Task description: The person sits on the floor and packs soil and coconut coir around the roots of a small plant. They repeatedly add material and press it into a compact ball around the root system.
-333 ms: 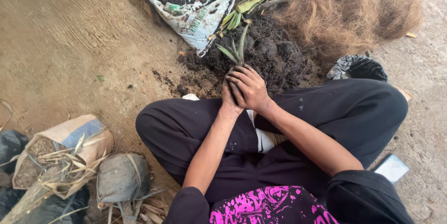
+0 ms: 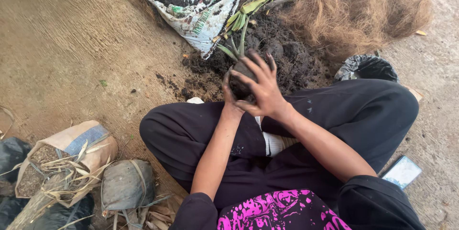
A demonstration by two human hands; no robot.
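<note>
Now cupped between both hands above the crossed knees: a dark root ball [image 2: 241, 84] with a green shoot [image 2: 239, 43]. Long axis running from the lap away toward the soil heap [image 2: 282, 51], leaves pointing up the picture, toward the torn bag [image 2: 201, 5]. Right hand [image 2: 263, 89] wrapped over the near and right side of the ball, fingers spread wide across it, curled and holding. Left hand [image 2: 228, 97] mostly hidden behind the ball, only the thumb side showing, pressed against its left flank; finger spread there impossible to tell. Ball held just above the edge of the soil heap, near a mat of brown fibre [image 2: 363, 12] farther right. Black pot [image 2: 367, 67] just beyond the right knee, phone [image 2: 402, 171] on the ground by the right thigh. Sacks [image 2: 71, 149] of dry leaves at lower left, well apart from the hands.

Against the earlier frame: right fingers now opened wider over the ball, more of its dark surface exposed between them; ball in the same spot, shoot still pointing the same way.
</note>
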